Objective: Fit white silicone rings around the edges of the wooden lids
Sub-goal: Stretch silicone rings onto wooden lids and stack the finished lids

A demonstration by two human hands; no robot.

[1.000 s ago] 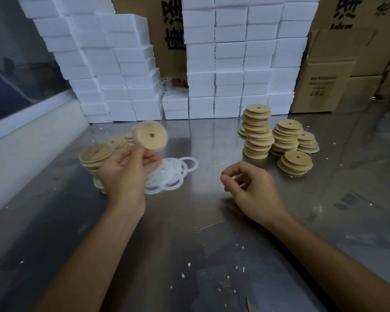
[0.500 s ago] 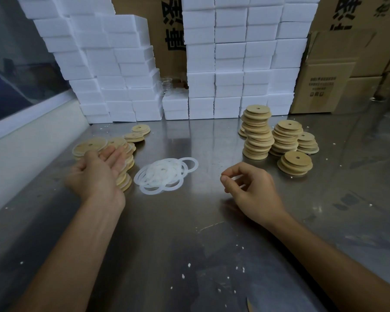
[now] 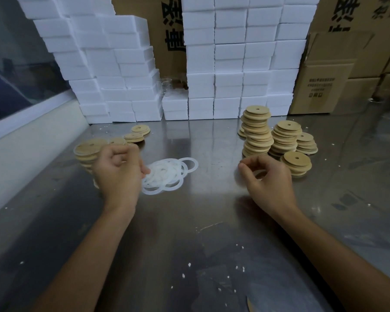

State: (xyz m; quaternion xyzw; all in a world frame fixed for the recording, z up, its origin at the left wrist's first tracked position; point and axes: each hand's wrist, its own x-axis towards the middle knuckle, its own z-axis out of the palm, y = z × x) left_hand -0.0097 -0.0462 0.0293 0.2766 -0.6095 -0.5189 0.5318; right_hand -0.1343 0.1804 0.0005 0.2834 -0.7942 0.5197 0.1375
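Note:
A loose pile of white silicone rings [image 3: 168,174] lies on the steel table [image 3: 200,233] between my hands. My left hand [image 3: 118,174] hovers at the pile's left edge with its fingers curled, fingertips touching the rings; whether it pinches one is hidden. Behind it sits a stack of ringed wooden lids [image 3: 88,150], partly covered by the hand. My right hand [image 3: 267,181] pinches a white silicone ring [image 3: 258,173] between thumb and curled fingers. Stacks of bare wooden lids [image 3: 257,134] stand just beyond it, the nearest a short stack [image 3: 297,162].
Two more lids [image 3: 137,134] lie at the back left. White foam boxes [image 3: 227,86] are piled high along the table's far edge, with cardboard cartons [image 3: 324,84] at the right. A white ledge [image 3: 27,140] borders the left. White crumbs dot the near table.
My left hand set its ringed lid on the left stack, then swung right to the ring pile and curled its fingers. The right hand has stayed in place with its ring.

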